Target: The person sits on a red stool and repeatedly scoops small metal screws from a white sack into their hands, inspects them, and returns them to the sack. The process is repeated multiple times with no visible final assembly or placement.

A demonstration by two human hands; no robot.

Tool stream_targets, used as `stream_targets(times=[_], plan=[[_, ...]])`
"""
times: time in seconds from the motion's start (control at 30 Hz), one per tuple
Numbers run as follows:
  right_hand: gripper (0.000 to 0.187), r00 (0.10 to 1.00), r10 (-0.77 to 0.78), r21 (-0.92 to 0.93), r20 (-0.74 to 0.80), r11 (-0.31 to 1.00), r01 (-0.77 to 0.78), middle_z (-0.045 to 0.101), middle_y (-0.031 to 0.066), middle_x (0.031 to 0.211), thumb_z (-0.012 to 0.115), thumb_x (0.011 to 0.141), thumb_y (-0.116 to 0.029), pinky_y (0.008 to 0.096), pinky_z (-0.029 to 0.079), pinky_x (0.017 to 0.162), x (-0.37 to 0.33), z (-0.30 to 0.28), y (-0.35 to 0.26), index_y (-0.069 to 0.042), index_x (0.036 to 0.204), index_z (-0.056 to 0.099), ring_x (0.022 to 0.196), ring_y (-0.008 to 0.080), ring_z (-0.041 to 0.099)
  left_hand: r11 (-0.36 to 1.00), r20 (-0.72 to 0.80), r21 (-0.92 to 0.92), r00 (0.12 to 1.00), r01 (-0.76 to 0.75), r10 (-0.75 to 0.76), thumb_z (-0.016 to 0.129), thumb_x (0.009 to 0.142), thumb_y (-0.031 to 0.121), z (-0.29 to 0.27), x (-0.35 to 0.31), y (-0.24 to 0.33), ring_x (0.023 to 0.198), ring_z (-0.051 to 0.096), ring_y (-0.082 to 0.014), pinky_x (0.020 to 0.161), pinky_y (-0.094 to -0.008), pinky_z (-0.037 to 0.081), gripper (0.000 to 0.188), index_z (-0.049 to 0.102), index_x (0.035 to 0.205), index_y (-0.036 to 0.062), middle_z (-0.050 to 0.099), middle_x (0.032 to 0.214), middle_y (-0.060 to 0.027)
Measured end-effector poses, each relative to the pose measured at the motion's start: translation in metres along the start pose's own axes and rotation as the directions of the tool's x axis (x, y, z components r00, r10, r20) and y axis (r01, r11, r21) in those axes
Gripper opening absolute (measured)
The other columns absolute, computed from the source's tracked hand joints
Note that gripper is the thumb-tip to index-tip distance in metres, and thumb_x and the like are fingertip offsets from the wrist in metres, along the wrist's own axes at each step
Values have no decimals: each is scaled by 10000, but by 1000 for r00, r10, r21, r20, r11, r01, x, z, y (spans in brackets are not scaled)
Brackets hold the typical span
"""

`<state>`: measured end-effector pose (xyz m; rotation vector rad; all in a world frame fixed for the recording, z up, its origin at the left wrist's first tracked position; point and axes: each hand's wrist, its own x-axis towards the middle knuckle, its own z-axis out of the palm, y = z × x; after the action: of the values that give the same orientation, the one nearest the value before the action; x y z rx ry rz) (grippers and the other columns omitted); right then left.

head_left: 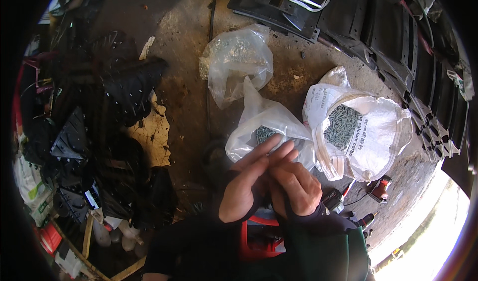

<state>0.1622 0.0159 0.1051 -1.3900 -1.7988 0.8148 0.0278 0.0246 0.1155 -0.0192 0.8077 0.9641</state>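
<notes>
Both hands are raised together in front of the body, directly above a small clear plastic bag that holds a heap of grey metal fasteners, screws or rivets by the look of them. The left hand has its fingers stretched out and nearly flat, laid against the right hand, whose fingers curl inward toward the left palm. The hands touch each other; whether a fastener sits pinched between them cannot be told, since the fingers cover the contact point. The bag rests on the dirty concrete floor, its mouth open beneath the fingertips. Just beside it to the right stands a larger white woven sack, rolled open on a bigger load of the same grey fasteners. Farther off lies another clear bag of pale small parts. Stacked black curved plates line the upper right, and a pile of similar dark parts fills the left. Judged from this, the step in hand is sorting or counting fasteners out of the small bag. The next move calls for a fine pinch and a clear sight of the palm.
</notes>
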Motion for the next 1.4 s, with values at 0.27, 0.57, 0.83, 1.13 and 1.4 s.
stream_targets(times=[0.27,0.57,0.83,1.13,1.4], plan=[[306,998,-23,3,63,1000,23,648,142,824,744,685,72,358,544,594,2,5,4,4,976,680,689,290,684,988,2,152,1000,13,-14,396,1004,88,-14,8,4,1240,568,-291,1106,-371,388,389,487,1344,-76,607,1293,-227],[223,928,303,82,216,942,-326,670,135,821,714,809,-4,314,511,610,-3,0,18,7,1031,696,659,226,657,982,3,46,983,-183,183,478,965,116,-61,48,69,918,638,-270,826,-378,524,278,613,1106,-83,663,1056,-192],[231,895,424,-40,140,905,-422,693,153,948,703,847,-51,325,535,688,-26,29,81,5,1070,674,788,245,699,944,-175,263,952,-201,251,496,917,73,-95,196,87,1221,494,-353,1061,-458,425,374,483,1241,-114,510,1264,-221],[408,943,326,-224,63,926,-305,632,266,1131,646,816,-8,475,482,931,-19,24,106,6,1218,578,1106,442,599,276,-9,953,896,-127,444,723,862,282,-75,49,12,1175,606,-281,994,-363,462,612,494,1359,9,612,1276,-205],[560,868,342,-415,361,892,-179,563,216,1284,764,713,-50,473,491,954,-15,70,142,-100,1249,608,1158,413,576,125,79,977,839,-172,539,646,859,97,-93,42,-27,990,675,-388,877,-424,520,478,510,1314,43,663,1114,-234]])
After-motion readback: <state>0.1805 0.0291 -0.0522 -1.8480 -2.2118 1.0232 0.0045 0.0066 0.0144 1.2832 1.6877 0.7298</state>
